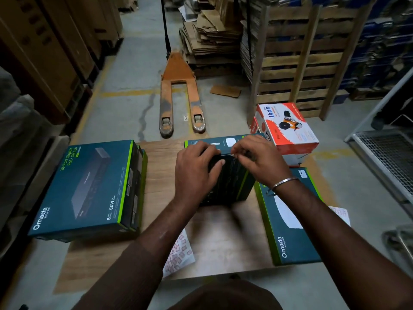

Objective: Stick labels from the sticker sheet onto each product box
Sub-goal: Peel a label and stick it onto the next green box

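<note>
So both hands are on the upright middle box (pixel 225 177) on the table (pixel 161 175): left hand (pixel 194 168) grip steadies it, right hand (pixel 257 159) pinches something at the top edge (probably a label). Next: press flat, then back to the sticker sheet (pixel 178 253).

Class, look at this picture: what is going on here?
A person stands a dark product box upright on a wooden table. The left hand steadies its top edge while the right hand pinches at that edge, apparently pressing a label. A sticker sheet lies nearer. Omada boxes sit on either side.
</note>
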### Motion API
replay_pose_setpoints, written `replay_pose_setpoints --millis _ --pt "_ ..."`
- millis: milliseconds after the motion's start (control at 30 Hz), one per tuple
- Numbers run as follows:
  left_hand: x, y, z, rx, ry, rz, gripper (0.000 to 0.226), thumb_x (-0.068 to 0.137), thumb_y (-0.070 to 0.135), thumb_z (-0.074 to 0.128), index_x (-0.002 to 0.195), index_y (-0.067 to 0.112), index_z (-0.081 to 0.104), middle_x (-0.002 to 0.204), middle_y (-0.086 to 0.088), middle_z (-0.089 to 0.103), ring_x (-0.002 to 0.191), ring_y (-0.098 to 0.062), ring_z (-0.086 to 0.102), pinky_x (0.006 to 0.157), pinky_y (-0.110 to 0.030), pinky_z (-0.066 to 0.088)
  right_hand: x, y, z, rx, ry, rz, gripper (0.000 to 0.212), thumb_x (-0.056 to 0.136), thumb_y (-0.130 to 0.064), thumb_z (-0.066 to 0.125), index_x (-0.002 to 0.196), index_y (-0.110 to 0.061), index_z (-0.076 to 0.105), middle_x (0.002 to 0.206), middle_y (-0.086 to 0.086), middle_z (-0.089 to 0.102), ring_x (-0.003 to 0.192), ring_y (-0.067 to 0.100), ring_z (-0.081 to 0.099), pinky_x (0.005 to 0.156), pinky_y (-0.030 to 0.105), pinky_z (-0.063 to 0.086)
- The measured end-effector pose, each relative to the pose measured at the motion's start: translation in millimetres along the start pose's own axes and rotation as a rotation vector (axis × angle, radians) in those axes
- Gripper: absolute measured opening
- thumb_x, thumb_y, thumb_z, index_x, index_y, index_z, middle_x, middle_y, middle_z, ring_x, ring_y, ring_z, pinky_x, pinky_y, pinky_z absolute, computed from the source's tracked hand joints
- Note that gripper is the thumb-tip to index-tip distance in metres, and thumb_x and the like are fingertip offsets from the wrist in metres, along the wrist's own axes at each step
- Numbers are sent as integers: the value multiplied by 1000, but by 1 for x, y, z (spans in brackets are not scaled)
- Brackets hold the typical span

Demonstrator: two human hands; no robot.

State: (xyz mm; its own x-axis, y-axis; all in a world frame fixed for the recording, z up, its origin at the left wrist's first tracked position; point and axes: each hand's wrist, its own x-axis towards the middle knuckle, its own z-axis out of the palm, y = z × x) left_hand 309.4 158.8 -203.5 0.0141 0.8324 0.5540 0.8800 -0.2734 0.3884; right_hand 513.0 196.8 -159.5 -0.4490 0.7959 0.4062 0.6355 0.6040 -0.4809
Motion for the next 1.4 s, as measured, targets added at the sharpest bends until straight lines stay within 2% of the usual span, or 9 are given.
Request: replay_pose_setpoints --millis 100,233,400,600,767,900,1100,1400 --pt "1 1 3 -28 19 -33 24 88 41 74 104 24 71 104 5 62 98 -20 58 85 -36 39 3 0 1 -10 -21 -6 14 92 -9 68 98 -20 74 94 -11 59 96 13 54 77 27 42" --pt "4 3 4 -36 8 -77 30 82 48 78 102 27 69 103 8 60 95 -17 54 80 -32 31 7 3 2 -45 -48 1 11 93 -13 66 97 -20 74 98 -4 61 100 18 56 80 39 49" --pt "7 4 4 -42 9 -97 37 75 53 82 100 29 68 103 10 59 95 -16 53 78 -31 25 11 2 1 -110 -72 -23 11 91 -14 65 96 -21 72 97 -5 62 98 15 54 76 35 46" --pt "9 6 5 -47 22 -127 38 74 57 81 96 30 66 101 11 58 94 -18 54 77 -34 31 13 0 1 -210 -107 -95 10 90 -13 66 96 -19 71 95 -1 64 93 21 55 70 35 44" --pt "10 9 8 -46 39 -156 34 76 56 78 93 29 65 99 10 57 94 -18 54 79 -34 30 13 0 3 -273 -92 -136 10 93 -15 66 99 -18 72 97 0 64 93 21 55 70 36 46" --pt "10 12 10 -26 43 -172 31 77 54 76 91 29 64 99 10 57 93 -19 53 80 -38 35 15 1 6 -294 -94 -140 13 96 -19 62 103 -19 73 98 -1 64 94 20 54 71 31 41" --pt "10 11 12 5 48 -158 30 79 52 75 91 28 63 98 9 57 91 -20 52 78 -39 36 14 1 7 -317 -92 -131 14 96 -22 62 103 -20 73 98 -1 64 94 19 54 71 30 40" --pt "8 15 11 51 68 -113 28 82 48 74 91 26 60 96 7 56 90 -22 53 78 -40 37 14 -1 7 -309 -89 -118 13 95 -24 61 102 -21 72 100 -1 64 95 19 54 71 34 46"
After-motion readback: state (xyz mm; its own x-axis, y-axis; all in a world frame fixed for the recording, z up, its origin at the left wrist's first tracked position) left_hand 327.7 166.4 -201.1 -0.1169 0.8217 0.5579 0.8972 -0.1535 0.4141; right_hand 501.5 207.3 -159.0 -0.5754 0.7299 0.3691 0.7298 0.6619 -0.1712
